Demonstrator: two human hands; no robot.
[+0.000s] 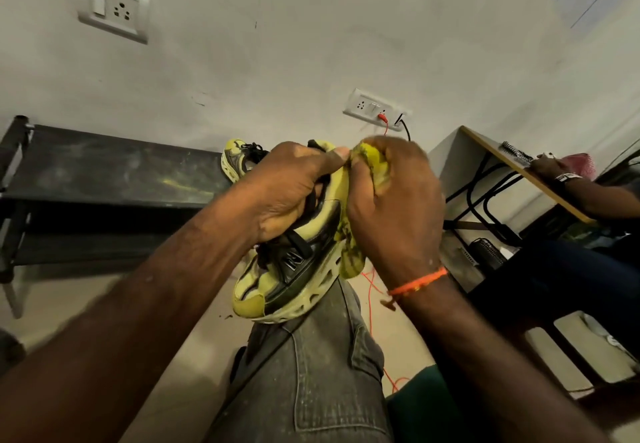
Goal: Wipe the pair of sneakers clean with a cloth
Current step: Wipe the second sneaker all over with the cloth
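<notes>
Left hand gripping yellow-and-black sneaker at the laces, sole resting on grey-jeaned knee. Right hand clenched around yellow cloth, pressed against the sneaker's side. Second sneaker behind, on dark bench by the wall.

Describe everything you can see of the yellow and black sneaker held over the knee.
The yellow and black sneaker has a thick pale cut-out sole, black laces and grimy panels. It lies tilted, toe towards the camera, sole resting on the grey-trousered knee. The left hand grips its laced top; the right hand presses a yellow cloth against its heel side.
</notes>
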